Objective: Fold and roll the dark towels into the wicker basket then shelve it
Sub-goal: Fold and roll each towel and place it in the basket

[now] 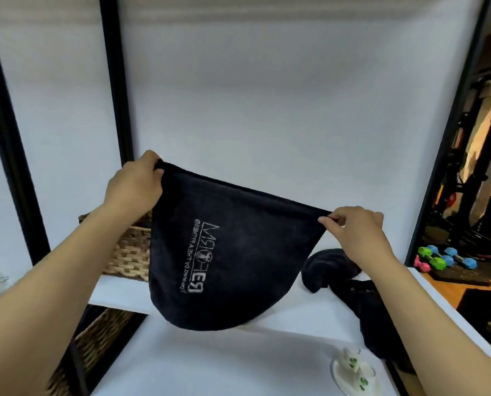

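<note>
A dark navy towel [247, 252] with pale mirrored lettering hangs in the air over the white shelf surface [204, 361]. My left hand [137, 184] pinches its upper left corner and my right hand [356, 230] pinches its upper right corner, so the top edge is stretched taut and slopes down to the right. Behind the towel on the left stands the wicker basket [130, 250], partly hidden by my left forearm and the cloth. More dark towels [350, 284] lie crumpled on the surface under my right arm.
Black shelf posts [115, 81] rise at the left and right. A second wicker basket [95, 338] sits on a lower level at the left. A small white dish with green-spotted cups [356, 370] stands near the front. Coloured dumbbells [441, 258] lie on the floor at the right.
</note>
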Available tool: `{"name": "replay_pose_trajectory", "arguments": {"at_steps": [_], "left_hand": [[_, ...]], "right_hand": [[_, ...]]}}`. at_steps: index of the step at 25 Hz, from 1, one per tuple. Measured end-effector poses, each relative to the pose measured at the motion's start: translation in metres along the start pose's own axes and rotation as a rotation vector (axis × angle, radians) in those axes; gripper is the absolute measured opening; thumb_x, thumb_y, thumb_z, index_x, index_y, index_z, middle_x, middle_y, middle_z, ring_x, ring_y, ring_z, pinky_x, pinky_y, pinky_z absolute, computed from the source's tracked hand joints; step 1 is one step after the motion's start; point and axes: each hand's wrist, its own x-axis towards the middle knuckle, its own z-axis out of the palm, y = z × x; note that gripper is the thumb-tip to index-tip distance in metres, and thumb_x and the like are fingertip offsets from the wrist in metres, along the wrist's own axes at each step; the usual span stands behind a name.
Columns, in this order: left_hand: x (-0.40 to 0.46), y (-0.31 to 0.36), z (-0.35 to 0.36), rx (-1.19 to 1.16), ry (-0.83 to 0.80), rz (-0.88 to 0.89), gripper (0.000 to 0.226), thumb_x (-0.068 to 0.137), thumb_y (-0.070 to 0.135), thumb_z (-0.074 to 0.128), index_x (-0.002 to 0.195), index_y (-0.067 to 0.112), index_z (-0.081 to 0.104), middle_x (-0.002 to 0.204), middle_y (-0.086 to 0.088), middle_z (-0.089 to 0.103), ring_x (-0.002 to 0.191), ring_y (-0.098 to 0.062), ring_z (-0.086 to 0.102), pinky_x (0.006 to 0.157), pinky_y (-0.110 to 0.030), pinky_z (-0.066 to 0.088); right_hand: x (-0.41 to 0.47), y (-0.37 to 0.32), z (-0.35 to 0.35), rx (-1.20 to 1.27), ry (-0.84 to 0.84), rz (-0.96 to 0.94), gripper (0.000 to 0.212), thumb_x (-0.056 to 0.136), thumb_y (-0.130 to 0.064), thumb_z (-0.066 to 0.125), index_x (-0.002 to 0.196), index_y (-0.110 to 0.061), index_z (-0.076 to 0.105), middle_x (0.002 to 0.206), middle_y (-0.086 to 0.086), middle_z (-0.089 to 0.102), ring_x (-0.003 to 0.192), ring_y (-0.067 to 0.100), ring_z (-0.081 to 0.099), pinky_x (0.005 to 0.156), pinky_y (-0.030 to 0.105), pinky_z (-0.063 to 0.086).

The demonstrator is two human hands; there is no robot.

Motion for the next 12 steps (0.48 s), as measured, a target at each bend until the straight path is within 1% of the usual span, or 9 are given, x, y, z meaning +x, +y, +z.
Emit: {"name": "replay_pose_trajectory", "arguments": {"at_steps": [2, 4, 5, 6, 7, 8, 9, 10, 12], "left_hand": [[-0.005, 0.020, -0.011, 0.064, -0.027, -0.020, 0.021, 0.103, 0.024, 0.048, 0.118, 0.015, 0.059, 0.104, -0.013, 0.066, 0.088, -0.033, 0.058, 0.077, -0.044, 0.051], [-0.012, 0.039, -0.020, 0.016, -0.068, -0.062, 0.016, 0.098, 0.022, 0.056, 0.109, 0.016, 0.066, 0.102, -0.009, 0.068, 0.089, -0.030, 0.061, 0.079, -0.042, 0.053], [-0.018, 0.049, -0.024, -0.044, -0.095, -0.098, 0.013, 0.095, 0.021, 0.060, 0.103, 0.016, 0.069, 0.097, -0.008, 0.069, 0.087, -0.029, 0.063, 0.079, -0.041, 0.054], [-0.025, 0.058, -0.027, -0.125, -0.130, -0.147, 0.010, 0.093, 0.018, 0.063, 0.098, 0.014, 0.070, 0.089, -0.008, 0.071, 0.082, -0.027, 0.065, 0.077, -0.039, 0.057], [-0.033, 0.068, -0.030, -0.220, -0.172, -0.205, 0.008, 0.093, 0.016, 0.064, 0.096, 0.012, 0.071, 0.081, -0.011, 0.073, 0.076, -0.026, 0.068, 0.072, -0.037, 0.059], [-0.042, 0.076, -0.033, -0.323, -0.210, -0.267, 0.008, 0.093, 0.013, 0.064, 0.097, 0.011, 0.070, 0.073, -0.014, 0.073, 0.069, -0.025, 0.070, 0.066, -0.034, 0.061], [-0.051, 0.083, -0.036, -0.427, -0.238, -0.326, 0.008, 0.094, 0.011, 0.065, 0.100, 0.010, 0.069, 0.070, -0.016, 0.074, 0.064, -0.024, 0.071, 0.058, -0.031, 0.060], [-0.059, 0.089, -0.040, -0.523, -0.253, -0.378, 0.010, 0.094, 0.010, 0.065, 0.104, 0.008, 0.066, 0.071, -0.018, 0.074, 0.062, -0.022, 0.072, 0.053, -0.027, 0.059], [-0.072, 0.098, -0.047, -0.655, -0.295, -0.447, 0.018, 0.095, 0.013, 0.067, 0.111, 0.007, 0.062, 0.083, -0.017, 0.074, 0.063, -0.019, 0.074, 0.048, -0.025, 0.056]], "right_hand": [[0.009, 0.005, -0.020, -0.011, 0.026, -0.003, 0.021, 0.097, -0.043, 0.059, 0.082, -0.028, 0.062, 0.070, -0.019, 0.056, 0.083, 0.014, 0.053, 0.085, 0.029, 0.022], [0.010, 0.015, -0.035, 0.003, 0.024, -0.001, 0.017, 0.098, -0.036, 0.060, 0.091, -0.022, 0.065, 0.074, -0.012, 0.060, 0.087, 0.019, 0.056, 0.087, 0.031, 0.028], [0.006, 0.021, -0.046, 0.026, 0.019, 0.004, 0.015, 0.098, -0.032, 0.061, 0.094, -0.019, 0.065, 0.075, -0.009, 0.060, 0.087, 0.021, 0.057, 0.089, 0.033, 0.034], [0.001, 0.028, -0.057, 0.068, 0.011, 0.021, 0.013, 0.097, -0.029, 0.061, 0.095, -0.017, 0.064, 0.074, -0.007, 0.059, 0.085, 0.022, 0.056, 0.086, 0.035, 0.041], [-0.006, 0.034, -0.068, 0.136, 0.011, 0.034, 0.010, 0.097, -0.026, 0.061, 0.092, -0.017, 0.060, 0.073, -0.005, 0.057, 0.078, 0.023, 0.055, 0.076, 0.035, 0.046], [-0.012, 0.039, -0.078, 0.203, 0.018, 0.042, 0.010, 0.097, -0.023, 0.061, 0.091, -0.017, 0.056, 0.072, -0.001, 0.056, 0.070, 0.022, 0.052, 0.064, 0.033, 0.045], [-0.017, 0.045, -0.088, 0.251, 0.027, 0.038, 0.010, 0.097, -0.019, 0.060, 0.092, -0.017, 0.052, 0.072, 0.002, 0.055, 0.064, 0.022, 0.048, 0.057, 0.032, 0.041], [-0.021, 0.050, -0.096, 0.271, 0.028, 0.032, 0.009, 0.098, -0.017, 0.059, 0.096, -0.016, 0.050, 0.073, 0.005, 0.054, 0.061, 0.021, 0.046, 0.056, 0.033, 0.040], [-0.027, 0.059, -0.108, 0.238, -0.008, 0.014, 0.012, 0.099, -0.015, 0.057, 0.110, -0.017, 0.052, 0.075, 0.005, 0.055, 0.064, 0.020, 0.049, 0.060, 0.036, 0.042]]}}
